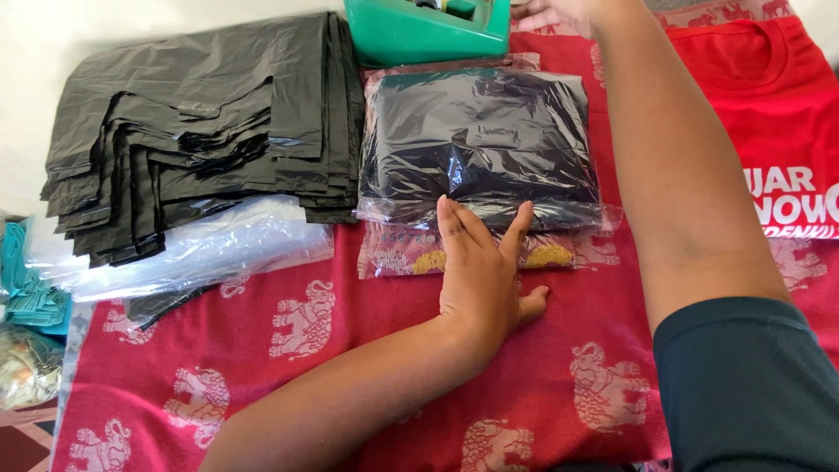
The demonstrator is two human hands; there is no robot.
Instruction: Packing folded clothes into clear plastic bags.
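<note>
In the middle of the red elephant-print cloth [288, 350], the left hand [481, 280] lies flat and released, fingers pinning the clear-bagged dark garment [479, 144] steady, while the right hand [559, 12], grip hidden, reaches the far green tape dispenser [419, 31].

One wrapped dark packet [479, 144], one green tape dispenser [426, 31], one red shirt [773, 96], two hands.

Cloth [306, 367]: red with pale elephant motifs. Dispenser [419, 31]: green. Bag stack [192, 122]: dark grey. Wrapped garment [481, 140]: black under clear film. Shirt [778, 96]: red, white lettering.
</note>
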